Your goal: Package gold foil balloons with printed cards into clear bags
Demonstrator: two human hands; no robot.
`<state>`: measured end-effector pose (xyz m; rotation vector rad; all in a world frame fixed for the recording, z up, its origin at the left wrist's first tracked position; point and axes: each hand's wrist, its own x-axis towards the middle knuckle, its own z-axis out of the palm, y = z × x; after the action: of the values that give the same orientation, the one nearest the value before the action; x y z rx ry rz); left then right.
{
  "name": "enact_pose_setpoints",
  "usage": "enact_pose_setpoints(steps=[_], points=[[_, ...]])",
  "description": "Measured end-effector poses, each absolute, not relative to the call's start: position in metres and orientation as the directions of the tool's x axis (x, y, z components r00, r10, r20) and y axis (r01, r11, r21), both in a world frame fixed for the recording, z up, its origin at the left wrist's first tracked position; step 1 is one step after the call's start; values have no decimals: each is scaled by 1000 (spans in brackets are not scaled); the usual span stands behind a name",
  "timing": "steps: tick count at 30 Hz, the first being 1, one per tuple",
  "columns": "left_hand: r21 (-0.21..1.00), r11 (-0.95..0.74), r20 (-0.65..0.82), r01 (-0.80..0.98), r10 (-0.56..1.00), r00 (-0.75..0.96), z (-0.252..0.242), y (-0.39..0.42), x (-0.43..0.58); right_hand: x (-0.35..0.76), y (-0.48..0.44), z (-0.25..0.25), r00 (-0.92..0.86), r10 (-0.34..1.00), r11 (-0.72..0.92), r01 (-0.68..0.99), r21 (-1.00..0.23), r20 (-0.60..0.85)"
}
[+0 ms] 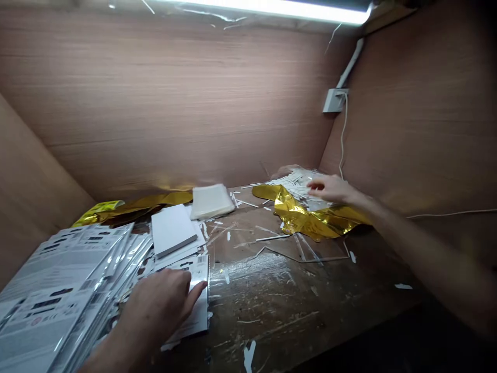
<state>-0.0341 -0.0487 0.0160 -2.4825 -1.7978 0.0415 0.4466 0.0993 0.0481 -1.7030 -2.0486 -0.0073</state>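
Observation:
My left hand rests on a printed card at the lower left. Its thumb stretches out to the right, away from the fingers, which bend down and are partly hidden. Beside it lies a fanned pile of printed cards in clear plastic sleeves. At the back right, my right hand reaches over a heap of thin white strips. Its fingers are bent, with a gap between them and the thumb, and nothing shows in them. Crumpled gold foil lies under and in front of the strips.
A white block of cards and a stack of translucent sheets lie behind my left hand. More gold foil runs along the back left. White scraps litter the dark table. Wooden panels surround it; a cable hangs from a socket.

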Motion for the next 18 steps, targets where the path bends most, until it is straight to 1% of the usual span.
enact_pose_setpoints(steps=[1,3,5,7,9,10,12,13,14,15,16,18], points=[[-68,-316,23,946,948,319,21,-46,-30,449,90,37,-184,941,265,922,-282,283],[-27,-330,29,944,943,331,28,-42,-19,451,71,11,-329,929,366,889,-275,170],[41,-362,39,931,932,360,33,-39,-6,450,56,-15,-426,893,449,857,-254,142],[125,-413,45,902,911,411,35,-37,9,448,48,-32,-428,883,464,856,-227,191],[229,-476,73,849,878,472,36,-33,26,444,45,-35,-367,891,425,882,-206,267],[283,-506,116,815,861,495,37,-29,35,440,45,-31,-341,890,408,892,-195,303],[359,-584,269,728,812,519,41,-18,56,424,48,-14,-294,878,380,908,-175,377],[366,-628,364,687,776,515,45,-10,67,412,49,-3,-292,863,381,912,-152,413],[343,-682,448,646,723,526,50,0,77,398,49,10,-303,843,391,912,-120,445],[306,-723,519,620,672,528,55,10,87,383,49,22,-353,807,423,905,-46,473],[262,-760,564,594,620,545,60,22,96,368,48,32,-437,759,480,876,38,483],[159,-807,592,568,539,600,68,44,107,342,45,49,-568,660,562,807,178,491]])
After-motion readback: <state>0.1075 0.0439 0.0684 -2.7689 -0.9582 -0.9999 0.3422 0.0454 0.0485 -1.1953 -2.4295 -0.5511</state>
